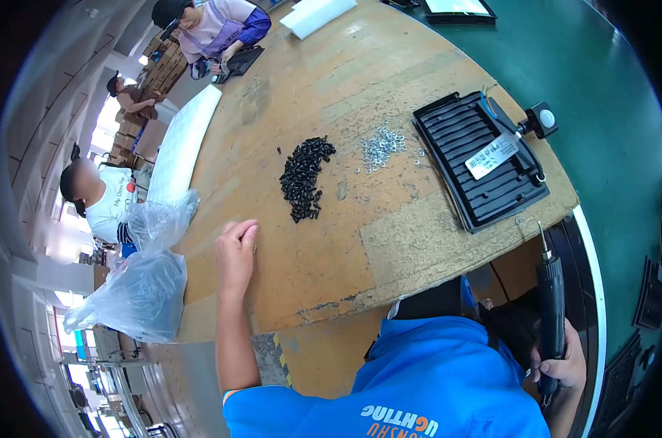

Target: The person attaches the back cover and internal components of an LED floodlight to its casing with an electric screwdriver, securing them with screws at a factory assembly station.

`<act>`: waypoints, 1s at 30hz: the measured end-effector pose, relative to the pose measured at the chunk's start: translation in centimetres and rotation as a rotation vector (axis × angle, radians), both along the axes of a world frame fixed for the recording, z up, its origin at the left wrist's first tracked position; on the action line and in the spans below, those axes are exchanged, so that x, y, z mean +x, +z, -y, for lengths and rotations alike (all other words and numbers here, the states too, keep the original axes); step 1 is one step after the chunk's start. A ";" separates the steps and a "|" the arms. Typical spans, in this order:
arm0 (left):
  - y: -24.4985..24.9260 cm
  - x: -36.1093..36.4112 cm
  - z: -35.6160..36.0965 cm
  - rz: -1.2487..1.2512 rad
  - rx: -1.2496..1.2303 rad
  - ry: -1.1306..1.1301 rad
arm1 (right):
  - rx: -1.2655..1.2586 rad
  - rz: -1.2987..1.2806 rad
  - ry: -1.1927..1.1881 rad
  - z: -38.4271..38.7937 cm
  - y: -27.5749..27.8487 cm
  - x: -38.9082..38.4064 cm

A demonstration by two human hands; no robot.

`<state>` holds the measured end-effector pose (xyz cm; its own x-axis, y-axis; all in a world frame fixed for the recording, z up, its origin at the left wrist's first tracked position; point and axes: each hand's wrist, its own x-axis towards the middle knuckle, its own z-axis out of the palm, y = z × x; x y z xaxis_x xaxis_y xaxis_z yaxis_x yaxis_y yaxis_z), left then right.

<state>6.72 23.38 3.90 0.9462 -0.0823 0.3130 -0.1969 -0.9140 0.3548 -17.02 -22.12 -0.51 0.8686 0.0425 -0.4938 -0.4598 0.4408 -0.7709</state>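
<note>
Screwdriver (551, 298), long, black and metal-tipped.

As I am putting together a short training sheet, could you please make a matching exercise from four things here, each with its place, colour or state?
1. screws
2. washers
3. power screwdriver
4. ribbed housing

A. held in the right hand
B. bearing a white label
C. black, heaped on the table
D. silvery, scattered rings

Pairs: 1-C, 2-D, 3-A, 4-B
</note>
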 end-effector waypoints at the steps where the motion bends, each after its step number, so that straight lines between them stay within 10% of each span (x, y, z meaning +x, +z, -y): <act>1: -0.4 -0.1 -1.6 -0.005 0.060 0.050 | 0.001 -0.003 0.005 0.0 -0.1 0.0; 6: -1.4 -1.2 -7.2 -0.236 0.310 0.349 | -0.005 -0.008 -0.003 0.1 -0.5 0.1; 8: -0.6 -2.6 -3.3 0.126 0.555 0.439 | 0.002 -0.004 -0.005 0.0 -0.3 0.3; 13: 0.0 -0.2 6.0 -0.089 -0.039 -0.096 | -0.009 0.001 0.020 -0.2 0.5 0.7; 30: -2.7 2.7 7.8 0.346 0.511 -0.563 | 0.019 -0.018 0.188 0.6 0.2 -1.0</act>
<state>9.43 15.55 1.19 0.5786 -0.7248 0.3740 -0.6940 -0.6784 -0.2410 -17.97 -22.76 -0.35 0.8356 0.2129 -0.5064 -0.5489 0.3603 -0.7543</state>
